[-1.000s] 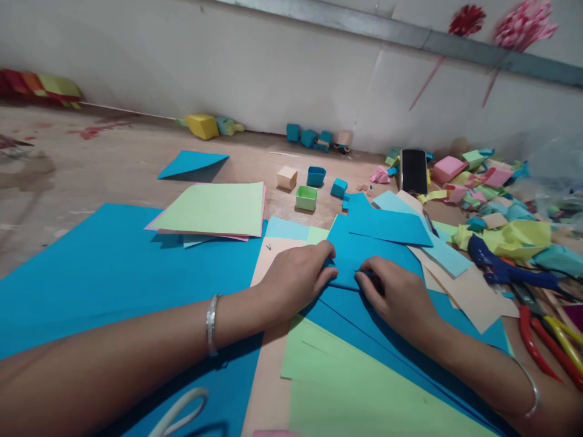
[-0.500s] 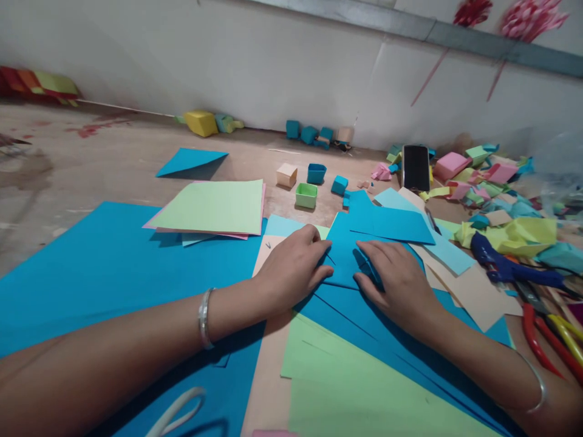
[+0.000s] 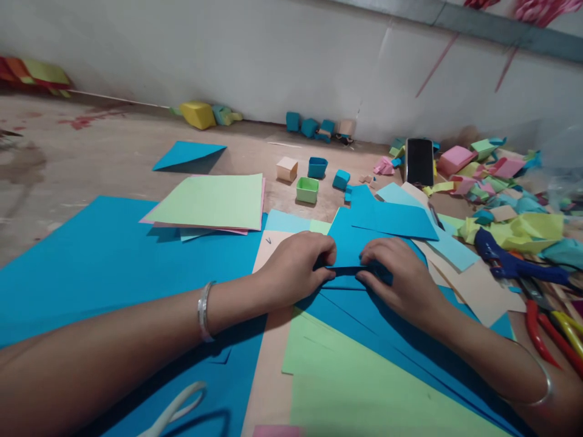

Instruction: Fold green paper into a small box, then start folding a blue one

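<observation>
Between my hands a narrow folded piece of blue paper [image 3: 348, 271] stretches across, its dark edge toward me. My left hand [image 3: 294, 267] pinches its left end between thumb and curled fingers. Its right end is in the grip of my right hand [image 3: 403, 276], partly hidden by the fingers. Underneath lie blue sheets [image 3: 348, 243], with light green sheets [image 3: 364, 382] nearer to me. Several small paper boxes stand beyond my hands, among them a green box [image 3: 307, 190], a dark blue box [image 3: 317, 167] and a peach box [image 3: 286, 169].
At left, a stack of green and pink sheets [image 3: 212, 203] rests on a large blue sheet [image 3: 91, 261]. A phone [image 3: 419, 161] leans by a heap of paper pieces [image 3: 501, 176]. A blue-handled tool [image 3: 505, 258] and red-handled pliers [image 3: 537, 334] lie right. White scissor handles [image 3: 175, 406] show in front.
The blue piece has turned up into a thin strip held taut between my hands. My fingers have curled more tightly around its ends. The view has shifted slightly.
</observation>
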`<state>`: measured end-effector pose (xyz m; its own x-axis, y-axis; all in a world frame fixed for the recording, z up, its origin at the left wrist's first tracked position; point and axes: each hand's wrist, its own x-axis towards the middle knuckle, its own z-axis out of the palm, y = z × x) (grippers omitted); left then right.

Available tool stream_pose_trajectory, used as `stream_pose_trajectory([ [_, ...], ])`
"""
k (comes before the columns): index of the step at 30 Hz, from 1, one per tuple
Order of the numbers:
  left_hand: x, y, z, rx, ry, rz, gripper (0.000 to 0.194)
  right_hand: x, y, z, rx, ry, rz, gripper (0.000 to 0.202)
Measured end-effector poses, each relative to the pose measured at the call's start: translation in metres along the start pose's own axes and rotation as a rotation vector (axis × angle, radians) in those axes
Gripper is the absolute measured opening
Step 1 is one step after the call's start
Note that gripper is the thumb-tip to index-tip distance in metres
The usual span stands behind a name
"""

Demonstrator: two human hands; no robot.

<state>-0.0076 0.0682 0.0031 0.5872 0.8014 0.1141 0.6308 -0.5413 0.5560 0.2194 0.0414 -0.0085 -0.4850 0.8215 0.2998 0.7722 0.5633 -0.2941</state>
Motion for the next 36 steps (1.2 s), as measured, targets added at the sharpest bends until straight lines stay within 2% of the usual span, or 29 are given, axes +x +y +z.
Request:
stream_pose_trajectory([
  [4, -0.001, -0.001, 0.001, -0.038, -0.019, 0.031, 0.028, -0.003, 0.0, 0.002, 0.005, 0.028, -0.028, 0.006],
  [9, -0.002, 0.0, 0.003, -0.036, 0.015, 0.05, 0.001, -0.004, -0.006, 0.002, 0.062, 0.079, -0.064, 0.015],
  [13, -0.004, 0.002, 0.005, -0.017, 0.054, 0.037, 0.005, -0.006, -0.012, 0.001, 0.097, 0.13, -0.051, 0.017],
  [16, -0.007, 0.005, 0.004, -0.013, 0.101, 0.037, 0.005, -0.008, -0.015, -0.001, 0.112, 0.154, 0.04, 0.013],
  [18, -0.009, 0.007, 0.003, -0.089, 0.159, 0.02, 0.004, -0.008, -0.016, -0.003, 0.161, 0.164, 0.138, 0.014],
  [21, -0.01, 0.008, 0.002, -0.258, 0.243, -0.034, 0.015, -0.005, -0.017, -0.006, 0.28, 0.157, 0.269, 0.017],
  [24, -0.01, 0.009, 0.002, -0.373, 0.267, -0.115, 0.03, -0.002, -0.018, -0.008, 0.396, 0.133, 0.358, 0.017],
  [28, -0.008, 0.01, 0.0, -0.535, 0.205, -0.209, 0.034, -0.001, -0.019, -0.009, 0.505, 0.118, 0.408, 0.019],
  [33, -0.007, 0.013, -0.001, -0.813, -0.027, -0.314, 0.021, -0.004, -0.019, -0.008, 0.609, 0.115, 0.399, 0.02],
  [36, -0.006, 0.015, -0.001, -0.871, -0.03, -0.371, 0.017, -0.004, -0.02, -0.007, 0.685, 0.103, 0.432, 0.027],
])
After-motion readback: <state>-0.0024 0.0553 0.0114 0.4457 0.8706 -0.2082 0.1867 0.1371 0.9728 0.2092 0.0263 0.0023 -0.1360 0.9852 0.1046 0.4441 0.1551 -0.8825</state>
